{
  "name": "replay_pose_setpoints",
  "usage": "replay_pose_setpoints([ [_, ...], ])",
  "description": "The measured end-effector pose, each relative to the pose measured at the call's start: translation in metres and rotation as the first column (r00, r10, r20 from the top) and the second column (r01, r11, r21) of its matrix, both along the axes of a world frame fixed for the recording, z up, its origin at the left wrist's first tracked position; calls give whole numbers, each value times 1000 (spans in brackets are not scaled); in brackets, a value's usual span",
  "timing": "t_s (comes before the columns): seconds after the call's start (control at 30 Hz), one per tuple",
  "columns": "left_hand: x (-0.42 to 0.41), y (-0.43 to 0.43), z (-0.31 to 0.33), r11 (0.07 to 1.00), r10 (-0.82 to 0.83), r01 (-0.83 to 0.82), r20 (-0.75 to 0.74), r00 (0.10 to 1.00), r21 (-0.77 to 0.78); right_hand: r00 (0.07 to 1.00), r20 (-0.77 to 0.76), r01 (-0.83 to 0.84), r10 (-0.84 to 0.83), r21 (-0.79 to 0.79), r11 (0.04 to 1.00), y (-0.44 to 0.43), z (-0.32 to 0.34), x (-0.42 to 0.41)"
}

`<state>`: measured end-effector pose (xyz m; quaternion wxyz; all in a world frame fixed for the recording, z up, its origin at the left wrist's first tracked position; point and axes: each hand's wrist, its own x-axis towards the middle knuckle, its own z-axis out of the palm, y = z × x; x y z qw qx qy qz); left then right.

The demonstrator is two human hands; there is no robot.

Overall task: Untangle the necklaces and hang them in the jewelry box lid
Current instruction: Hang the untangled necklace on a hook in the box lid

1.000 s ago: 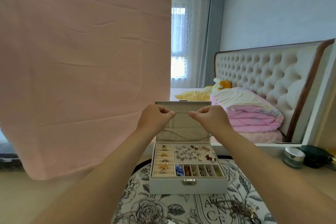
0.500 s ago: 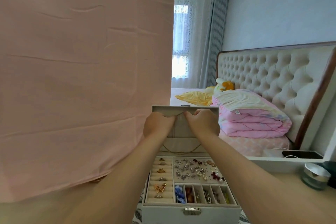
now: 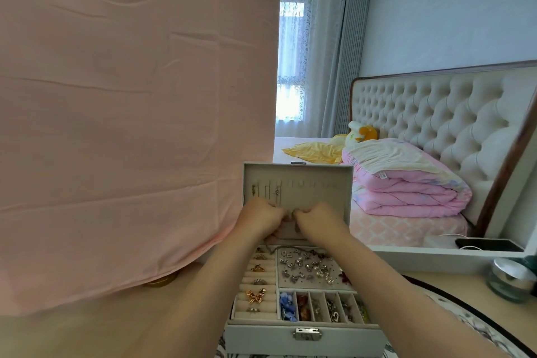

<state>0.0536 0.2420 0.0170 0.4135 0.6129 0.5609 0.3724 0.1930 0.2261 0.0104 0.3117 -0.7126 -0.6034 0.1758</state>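
Head camera looks forward, close to the jewelry box (image 3: 261,340).

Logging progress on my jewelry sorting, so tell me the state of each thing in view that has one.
jewelry box: open, compartments filled
lid: upright, necklaces hanging at its left side
left hand: curled, pinching a fine chain
right hand: curled, pinching the same chain
jar: capped
quilt: folded
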Motion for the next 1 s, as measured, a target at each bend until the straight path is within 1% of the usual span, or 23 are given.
replay_pose_setpoints([
  [0.07,1,-2,-4,1000,-10,10,-26,1000,0,1000,-10,-4,4,4,1000,-2,-4,-1],
  [0.17,-1,-3,-2,983,65,-55,-51,997,175,998,-69,22,-12,142,990,-3,3,1],
  [0.27,-4,1,10,950,103,-84,-48,993,299,995,-92,63,-38,287,956,0,18,5],
  [0.37,-8,10,19,904,144,-110,-50,988,414,989,-149,59,-4,363,930,4,29,12],
  [0.43,-10,13,24,887,127,-101,-27,992,450,984,-172,26,40,364,931,2,33,17],
  [0.53,-8,13,32,881,16,-6,-18,1000,473,975,-201,-28,93,306,952,3,29,19],
  [0.6,-5,13,38,883,-64,104,-102,993,458,973,-187,-78,133,277,958,3,25,14],
  [0.63,-4,13,40,882,-95,157,-158,983,444,963,-221,-88,151,273,958,2,25,10],
  [0.67,-2,13,42,882,-115,197,-209,971,429,932,-312,-97,182,269,958,1,26,7],
  [0.73,-1,15,46,883,-119,230,-278,953,410,792,-548,-152,269,250,956,-2,29,2],
  [0.77,-1,17,47,885,-108,229,-299,948,406,730,-615,-181,297,245,952,-3,30,0],
  [0.8,-2,18,48,888,-94,222,-314,945,403,707,-639,-190,303,241,952,-1,29,1],
  [0.83,-3,18,49,890,-81,213,-321,944,403,709,-642,-183,292,233,955,-1,30,1],
  [0.9,-6,20,49,893,-63,198,-325,944,404,748,-614,-140,253,226,964,2,28,4],
  [1.0,-9,22,46,904,-18,157,-331,943,399,851,-498,-21,165,281,960,9,27,6],
])
